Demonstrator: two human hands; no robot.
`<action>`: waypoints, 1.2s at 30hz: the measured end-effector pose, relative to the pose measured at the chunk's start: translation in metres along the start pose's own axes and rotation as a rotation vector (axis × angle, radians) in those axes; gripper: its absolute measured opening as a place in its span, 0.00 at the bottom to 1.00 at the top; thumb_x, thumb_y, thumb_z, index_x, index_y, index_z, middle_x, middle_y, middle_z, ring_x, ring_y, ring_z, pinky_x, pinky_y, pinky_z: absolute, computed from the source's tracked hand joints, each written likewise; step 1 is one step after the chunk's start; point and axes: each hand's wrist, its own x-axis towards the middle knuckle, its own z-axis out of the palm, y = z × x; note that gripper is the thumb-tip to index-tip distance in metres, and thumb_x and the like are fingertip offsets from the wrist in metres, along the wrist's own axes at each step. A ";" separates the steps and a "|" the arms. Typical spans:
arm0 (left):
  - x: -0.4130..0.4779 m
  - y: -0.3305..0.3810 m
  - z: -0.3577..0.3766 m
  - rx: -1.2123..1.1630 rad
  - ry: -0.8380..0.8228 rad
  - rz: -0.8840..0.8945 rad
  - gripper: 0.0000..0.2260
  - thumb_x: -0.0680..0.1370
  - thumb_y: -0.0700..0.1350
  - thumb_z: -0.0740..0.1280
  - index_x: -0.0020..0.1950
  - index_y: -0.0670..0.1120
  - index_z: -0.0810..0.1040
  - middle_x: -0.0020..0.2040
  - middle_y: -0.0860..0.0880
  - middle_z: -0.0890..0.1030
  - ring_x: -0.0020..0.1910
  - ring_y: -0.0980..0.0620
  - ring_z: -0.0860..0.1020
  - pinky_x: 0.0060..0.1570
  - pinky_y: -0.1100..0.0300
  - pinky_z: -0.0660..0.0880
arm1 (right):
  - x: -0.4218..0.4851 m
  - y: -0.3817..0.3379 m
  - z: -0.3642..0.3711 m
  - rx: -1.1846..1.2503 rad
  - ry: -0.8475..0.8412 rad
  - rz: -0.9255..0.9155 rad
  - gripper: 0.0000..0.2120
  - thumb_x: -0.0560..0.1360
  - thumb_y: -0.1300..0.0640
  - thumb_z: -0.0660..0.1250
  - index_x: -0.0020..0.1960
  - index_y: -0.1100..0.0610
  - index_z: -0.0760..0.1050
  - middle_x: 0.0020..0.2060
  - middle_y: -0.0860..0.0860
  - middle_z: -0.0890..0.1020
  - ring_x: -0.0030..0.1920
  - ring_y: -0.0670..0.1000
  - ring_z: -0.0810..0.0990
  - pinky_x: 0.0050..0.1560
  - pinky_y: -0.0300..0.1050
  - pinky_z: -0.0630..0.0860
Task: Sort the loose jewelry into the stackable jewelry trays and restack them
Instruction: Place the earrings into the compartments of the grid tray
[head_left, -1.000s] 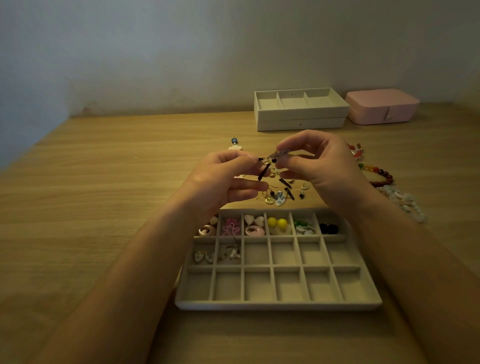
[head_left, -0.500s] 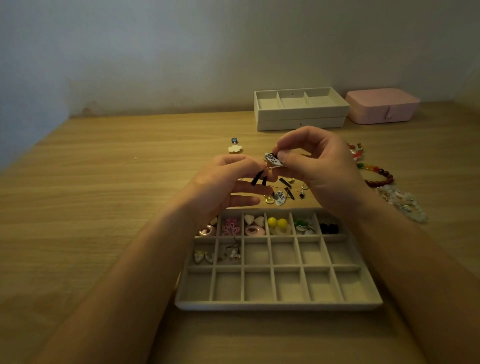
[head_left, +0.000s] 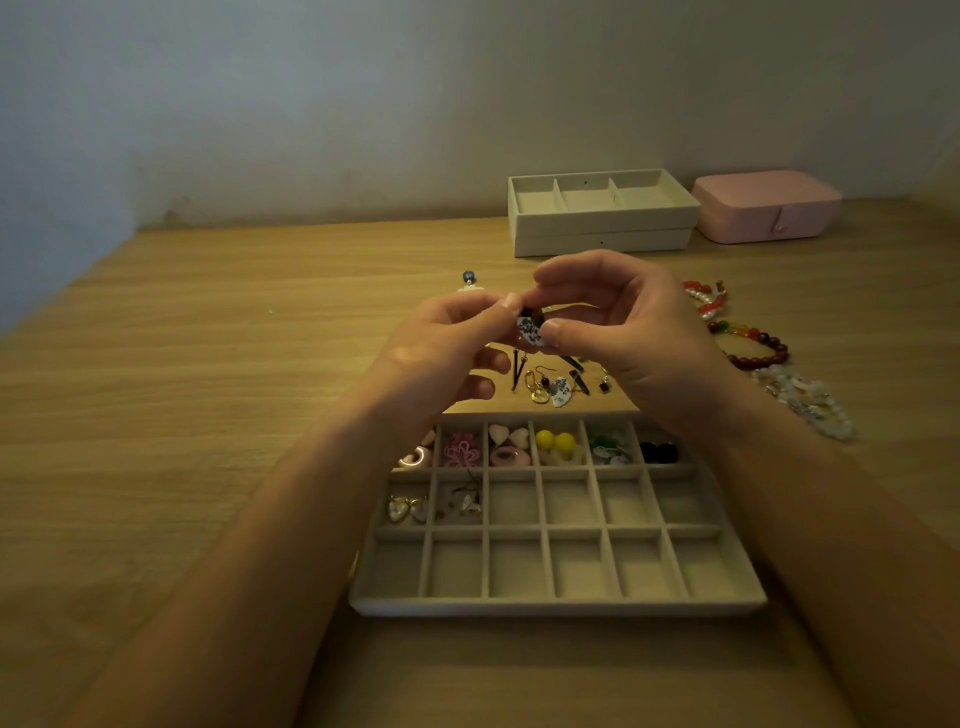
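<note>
Head: raised hands (head_left: 441, 353) (head_left: 641, 338), seemingly around earring (head_left: 530, 331)

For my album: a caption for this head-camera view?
Left hand and right hand pinch a white patterned earring just beyond the partly filled jewelry tray.

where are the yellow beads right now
Head view: the yellow beads sit in the divided tray's far row, fourth compartment from the left, between the cream hearts and the green piece.

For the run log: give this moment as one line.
left hand: pinches white patterned earring | right hand: pinches same earring | grid tray: far row holds pieces | bracelets: on table
</note>
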 end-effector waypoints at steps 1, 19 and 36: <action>0.000 0.000 -0.001 0.000 -0.006 -0.008 0.10 0.81 0.49 0.66 0.55 0.46 0.83 0.44 0.49 0.83 0.37 0.55 0.76 0.32 0.64 0.72 | 0.000 0.000 0.000 0.007 -0.003 0.002 0.18 0.75 0.72 0.71 0.61 0.58 0.78 0.53 0.53 0.87 0.56 0.51 0.85 0.52 0.44 0.82; -0.001 0.008 -0.013 -0.134 -0.019 -0.005 0.11 0.69 0.42 0.71 0.51 0.41 0.81 0.40 0.46 0.83 0.37 0.50 0.83 0.35 0.65 0.80 | 0.000 0.001 -0.003 -0.016 -0.005 0.087 0.12 0.76 0.68 0.71 0.58 0.57 0.80 0.48 0.54 0.88 0.51 0.53 0.86 0.49 0.45 0.82; -0.002 0.007 -0.014 -0.145 -0.164 -0.029 0.14 0.69 0.36 0.71 0.54 0.41 0.80 0.44 0.45 0.84 0.41 0.50 0.83 0.40 0.63 0.81 | -0.001 -0.002 -0.001 0.251 0.042 0.159 0.10 0.77 0.68 0.68 0.56 0.58 0.79 0.47 0.53 0.86 0.50 0.53 0.86 0.45 0.46 0.82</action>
